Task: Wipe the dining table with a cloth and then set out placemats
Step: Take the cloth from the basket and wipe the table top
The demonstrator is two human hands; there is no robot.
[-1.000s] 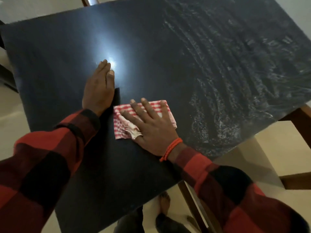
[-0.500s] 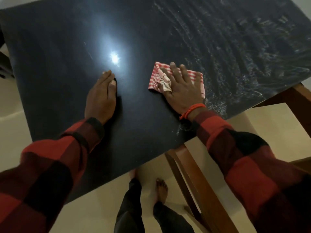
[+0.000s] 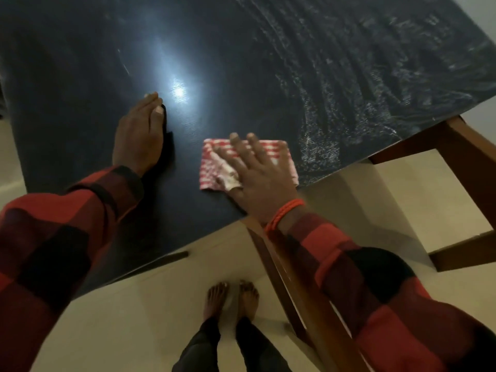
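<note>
A folded red-and-white checked cloth (image 3: 279, 151) lies on the black dining table (image 3: 241, 63), close to its near corner. My right hand (image 3: 257, 175) presses flat on the cloth with straight, spread fingers. To its left my left hand (image 3: 139, 135) rests flat on the bare tabletop, fingers together. Pale wet streaks cover the right part of the tabletop.
Brown wooden table legs and rails (image 3: 461, 162) stand below the right edge, one rail (image 3: 284, 277) running under my right forearm. My bare feet (image 3: 232, 299) stand on the pale tiled floor (image 3: 134, 318) by the table's near corner. A lamp's glare (image 3: 178, 91) shines beside my left hand.
My right hand slid the cloth back toward the table's near edge after pushing it away. My left hand stayed flat on the table.
</note>
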